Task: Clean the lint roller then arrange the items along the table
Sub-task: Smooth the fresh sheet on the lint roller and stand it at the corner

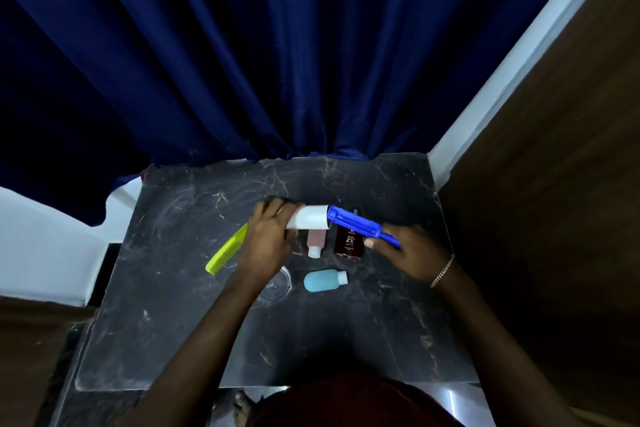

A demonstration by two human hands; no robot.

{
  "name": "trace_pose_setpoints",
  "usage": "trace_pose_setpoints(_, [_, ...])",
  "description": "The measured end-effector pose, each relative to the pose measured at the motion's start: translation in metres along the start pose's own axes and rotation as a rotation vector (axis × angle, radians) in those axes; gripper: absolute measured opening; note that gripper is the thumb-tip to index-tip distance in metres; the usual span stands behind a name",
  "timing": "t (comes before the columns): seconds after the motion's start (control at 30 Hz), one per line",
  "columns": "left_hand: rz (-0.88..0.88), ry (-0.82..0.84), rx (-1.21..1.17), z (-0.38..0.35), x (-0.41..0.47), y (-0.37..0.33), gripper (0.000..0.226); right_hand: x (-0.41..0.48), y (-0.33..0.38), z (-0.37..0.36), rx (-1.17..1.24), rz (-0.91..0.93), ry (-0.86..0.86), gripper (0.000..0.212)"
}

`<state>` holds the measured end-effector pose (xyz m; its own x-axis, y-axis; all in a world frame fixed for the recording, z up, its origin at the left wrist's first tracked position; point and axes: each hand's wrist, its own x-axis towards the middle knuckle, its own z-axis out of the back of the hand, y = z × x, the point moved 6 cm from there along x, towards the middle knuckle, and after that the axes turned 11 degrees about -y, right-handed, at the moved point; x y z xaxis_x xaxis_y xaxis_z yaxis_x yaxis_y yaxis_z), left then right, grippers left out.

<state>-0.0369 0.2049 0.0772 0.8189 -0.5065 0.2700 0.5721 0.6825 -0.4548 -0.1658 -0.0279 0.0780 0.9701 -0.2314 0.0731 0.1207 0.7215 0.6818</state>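
Observation:
I hold the lint roller above the middle of the dark marble table. Its white sticky roll points left and its blue handle points right. My right hand grips the blue handle. My left hand is closed around the left end of the white roll. Under the roller lie a small pinkish bottle with a white cap and a dark red perfume bottle. A light blue squeeze bottle lies nearer to me. A yellow-green comb lies to the left of my left hand.
A clear glass dish sits partly under my left forearm. A dark blue curtain hangs behind the table's far edge. A brown wooden panel rises on the right and a white wall stands at the left.

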Motion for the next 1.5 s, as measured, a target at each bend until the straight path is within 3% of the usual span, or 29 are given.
trace_pose_setpoints(0.27, [0.052,0.056,-0.187,0.005,-0.001,0.006,0.064,0.01,0.007,0.002,-0.04,0.001,0.061,0.027])
trace_pose_setpoints(0.77, [-0.126,0.24,-0.174,-0.005,-0.001,-0.019,0.062,0.016,0.014,-0.026,-0.001,-0.084,0.226,0.032])
trace_pose_setpoints(1.17, [-0.136,0.345,-0.107,-0.011,-0.002,-0.037,0.065,0.019,0.021,-0.031,-0.032,-0.096,0.265,0.03])
trace_pose_setpoints(1.5, [-0.105,0.317,-0.173,-0.013,-0.002,-0.036,0.063,0.01,0.02,-0.036,-0.016,-0.127,0.237,0.034])
